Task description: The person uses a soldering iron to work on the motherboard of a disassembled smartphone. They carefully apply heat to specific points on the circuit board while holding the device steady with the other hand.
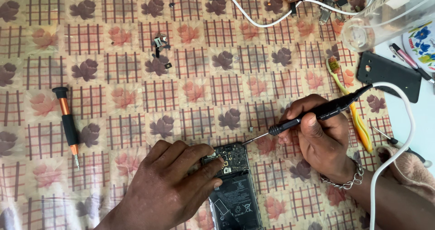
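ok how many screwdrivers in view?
2. A powered black one in the right hand, tip near the opened phone; an orange-and-black one lying at the left of the cloth. Others may be hidden in the clutter at the right edge.

Opened phone [233, 184] on tablecloth [136, 98], screwdriver [69, 125] well left, toothbrush [351, 107] right.
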